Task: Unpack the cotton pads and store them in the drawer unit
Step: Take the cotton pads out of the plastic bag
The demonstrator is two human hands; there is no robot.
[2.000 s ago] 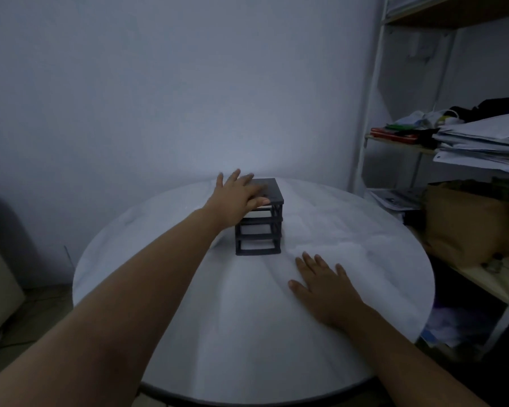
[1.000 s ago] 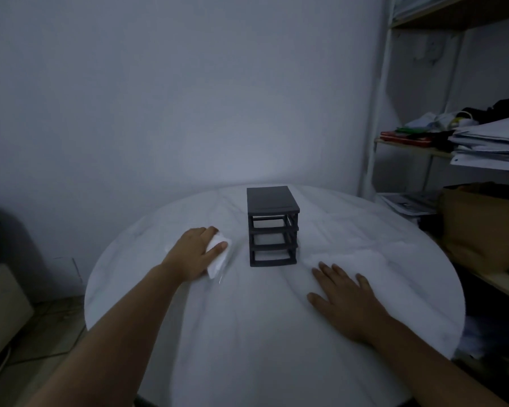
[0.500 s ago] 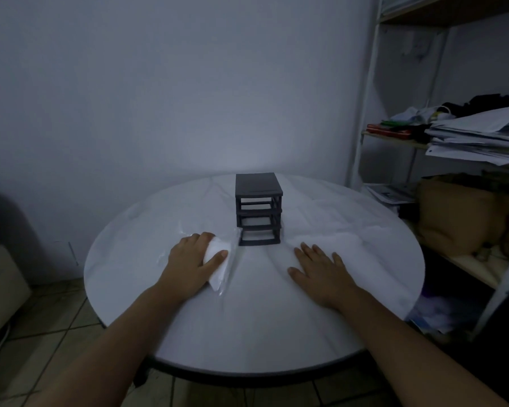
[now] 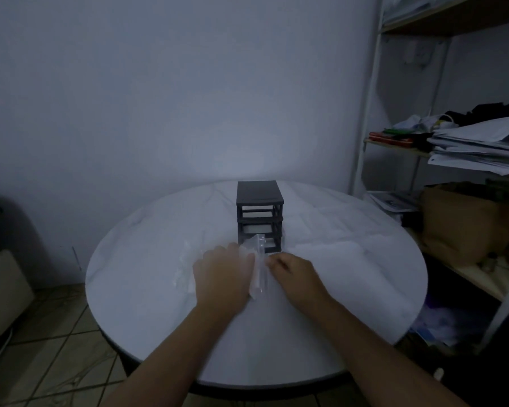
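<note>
Head cam, pretty dim room. The pack of cotton pads (image 4: 256, 261) is in clear plastic wrap and sits between both hands over the round table (image 4: 147, 292), which has a creased white cloth on it. The pack is just in front of the drawer unit (image 4: 260, 214), and its top end overlaps the unit's bottom tier from this angle.

The left hand (image 4: 222, 276) is wrapped around the pack from the left, fingers curled over it, so it has a proper grip. The right hand (image 4: 296, 274) has its fingers bent in with the tips on the wrapper's right edge. It looks like a pinch on the plastic, though it's a bit blurry there.

The drawer unit is small, dark and three tiers tall, standing upright near the far side of the table.

Off to the right there's a white shelf rack (image 4: 366, 118) with a messy stack of papers (image 4: 476, 148) and a brown bag (image 4: 459, 227) lower down. Tiled floor (image 4: 41, 348) bottom left.
</note>
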